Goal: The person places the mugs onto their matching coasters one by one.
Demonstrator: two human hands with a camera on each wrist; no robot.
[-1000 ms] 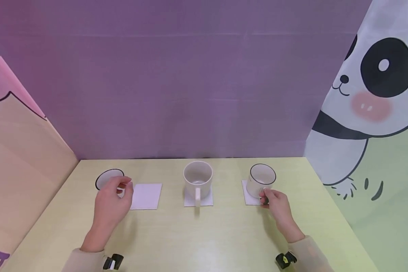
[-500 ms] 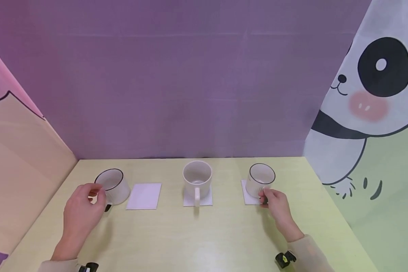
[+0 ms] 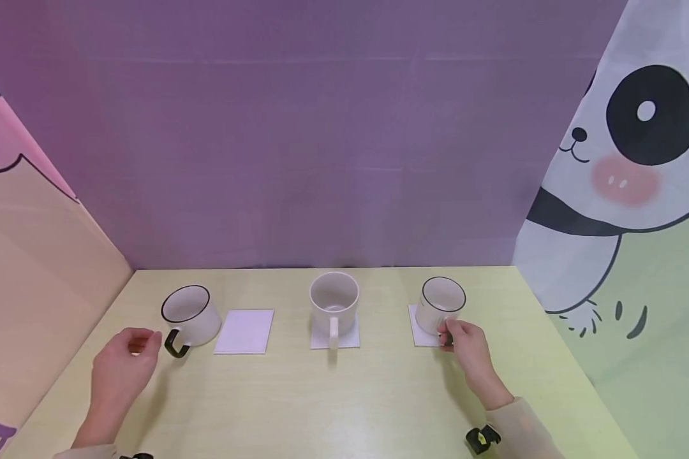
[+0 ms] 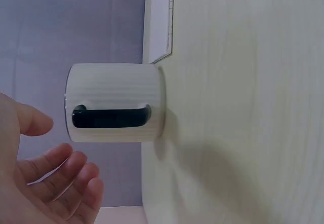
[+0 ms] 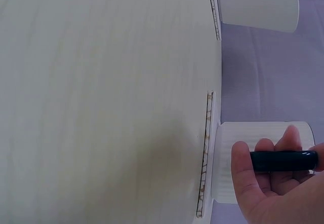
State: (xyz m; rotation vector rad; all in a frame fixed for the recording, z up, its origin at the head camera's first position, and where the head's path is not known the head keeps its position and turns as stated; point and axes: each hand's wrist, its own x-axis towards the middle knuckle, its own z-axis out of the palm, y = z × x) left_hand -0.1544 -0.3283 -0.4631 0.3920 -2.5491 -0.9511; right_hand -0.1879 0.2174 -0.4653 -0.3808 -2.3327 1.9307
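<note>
On the left of the table stands a white mug with a dark rim (image 3: 202,325) and a black handle (image 4: 111,118). My left hand (image 3: 123,366) hovers just left of that handle, holding nothing; the left wrist view shows its fingers loosely bent and the thumb apart. With my right hand (image 3: 472,357) I grip the black handle (image 5: 283,161) of a second dark-rimmed white mug (image 3: 429,313). This mug stands on a square white coaster (image 3: 422,336) at the right.
A plain white mug (image 3: 327,319) stands on a coaster (image 3: 319,341) in the middle, its handle toward me. Between it and the left mug lies a bare white coaster (image 3: 244,331). A purple cloth (image 3: 333,159) hangs behind the table (image 3: 333,408).
My left hand has drawn back leftward and toward me from over the left mug, bringing its black handle into view. The right hand keeps its grip, and the mugs stay in place.
</note>
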